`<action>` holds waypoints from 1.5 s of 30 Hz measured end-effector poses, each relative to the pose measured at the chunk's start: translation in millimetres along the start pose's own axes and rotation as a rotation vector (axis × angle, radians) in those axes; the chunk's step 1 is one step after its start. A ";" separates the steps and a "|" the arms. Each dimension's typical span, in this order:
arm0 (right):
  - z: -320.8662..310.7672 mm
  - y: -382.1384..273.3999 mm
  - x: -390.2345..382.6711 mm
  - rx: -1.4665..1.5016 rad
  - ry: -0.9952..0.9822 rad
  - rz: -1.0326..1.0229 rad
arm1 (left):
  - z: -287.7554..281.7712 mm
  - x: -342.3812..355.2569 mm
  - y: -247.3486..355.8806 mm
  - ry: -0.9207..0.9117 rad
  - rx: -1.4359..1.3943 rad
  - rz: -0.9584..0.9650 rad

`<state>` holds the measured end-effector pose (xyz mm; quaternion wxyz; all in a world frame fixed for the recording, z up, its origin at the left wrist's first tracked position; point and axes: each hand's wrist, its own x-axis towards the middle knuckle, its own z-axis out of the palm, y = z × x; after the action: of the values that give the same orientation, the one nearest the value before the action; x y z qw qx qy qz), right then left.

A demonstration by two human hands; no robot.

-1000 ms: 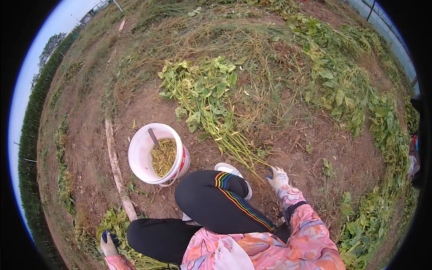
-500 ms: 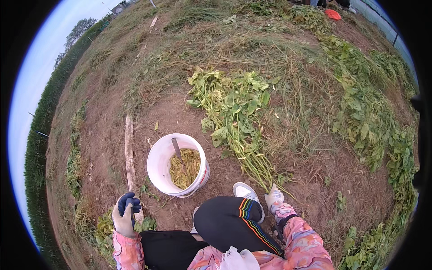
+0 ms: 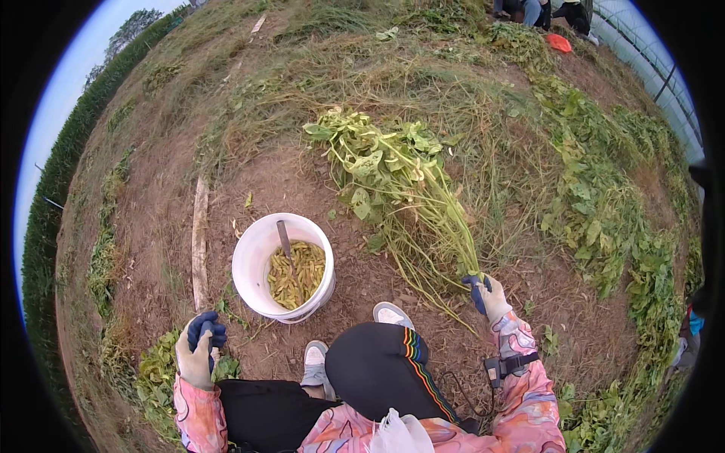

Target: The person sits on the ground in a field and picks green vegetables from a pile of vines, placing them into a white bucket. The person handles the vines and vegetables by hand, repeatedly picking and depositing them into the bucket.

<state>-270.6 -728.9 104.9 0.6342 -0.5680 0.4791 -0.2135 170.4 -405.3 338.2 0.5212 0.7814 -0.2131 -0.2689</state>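
My right hand [image 3: 489, 298], in a pale glove with dark blue fingertips, grips the lower stems of a bundle of leafy green bean plants [image 3: 385, 162] lying on the soil. My left hand [image 3: 198, 347], gloved alike, is raised at lower left with curled fingers; I cannot make out whether anything is in it. Between my hands, nearer the left, a white bucket [image 3: 249, 275] stands upright, partly filled with yellow-green pods [image 3: 291, 278] and holding a metal tool [image 3: 284, 238] whose lower end lies among them.
A weathered wooden strip [image 3: 199, 241] lies left of the bucket. Uprooted plants [image 3: 596, 204] form a row at right; more leaves [image 3: 158, 370] lie beside my left leg. Other people [image 3: 529, 11] crouch at upper right near a red plastic item [image 3: 559, 43]. My shoes [image 3: 393, 317] rest on soil.
My right hand has lifted the stem ends and moved right and up, shifting the bundle. My left hand has risen from beside my leg toward the bucket, fingers still curled.
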 end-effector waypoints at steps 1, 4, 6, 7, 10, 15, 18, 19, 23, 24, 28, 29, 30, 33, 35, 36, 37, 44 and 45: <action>2.8 -24.5 -7.7 0.207 -0.139 0.046 | -2.8 -1.7 0.8 0.002 0.014 0.005; 5.4 -38.2 -22.1 0.278 -0.217 0.141 | -5.4 -2.6 0.3 -0.012 0.000 0.000; -3.1 -16.9 -18.8 0.126 -0.323 0.199 | -6.4 -3.0 0.0 -0.012 -0.014 -0.010; -7.3 13.8 -14.1 -0.162 -0.182 0.279 | -3.4 -0.8 -0.4 -0.022 -0.021 -0.013; -3.2 54.5 -17.2 -0.521 0.125 0.305 | -8.6 -2.0 -5.4 -0.032 -0.003 -0.009; -7.3 71.0 -3.9 -0.507 0.428 0.220 | -11.9 -0.6 -11.2 -0.054 0.038 -0.025; -12.5 63.3 4.8 -0.110 0.434 0.246 | -15.5 2.4 -14.4 -0.066 0.053 -0.023; -12.4 54.1 8.5 -0.100 0.474 0.218 | -15.5 1.9 -14.2 -0.064 0.052 -0.026; -43.9 25.1 -5.5 0.299 0.281 0.284 | -10.7 2.6 -14.5 -0.063 0.071 -0.039; -45.5 19.5 -8.1 0.372 0.243 0.292 | -11.4 3.1 -14.5 -0.056 0.085 -0.038; -30.8 -8.1 -18.0 0.201 0.384 -0.075 | -19.2 8.1 -19.6 -0.055 0.088 -0.056; -20.6 -18.8 -19.5 0.166 0.438 -0.223 | -18.3 8.9 -17.8 -0.041 0.086 -0.065; -15.3 -33.7 -26.5 0.211 0.427 -0.240 | -16.2 8.4 -14.8 -0.041 0.098 -0.057; -8.9 -48.5 -33.1 0.256 0.464 -0.253 | -17.0 8.3 -12.1 -0.045 0.105 -0.018; -48.4 22.0 -22.0 -0.212 0.555 -0.113 | -1.5 17.4 -10.2 -0.105 0.080 -0.020; -68.1 58.9 -25.9 -0.514 0.598 -0.017 | 6.7 22.7 -13.3 -0.143 0.066 -0.029; -59.6 60.9 -24.9 -0.536 0.582 0.087 | 1.2 20.5 -13.4 -0.126 0.071 -0.034; -57.2 6.2 -37.9 0.064 0.705 -0.239 | -14.0 9.4 -18.8 -0.081 0.112 -0.016; -48.1 -10.0 -38.4 0.128 0.663 -0.250 | -19.9 7.9 -21.0 -0.064 0.108 -0.016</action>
<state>-326.0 -725.1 133.2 0.4475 -0.4812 0.5711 -0.4919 190.3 -388.6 323.4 0.4689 0.8011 -0.2378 -0.2861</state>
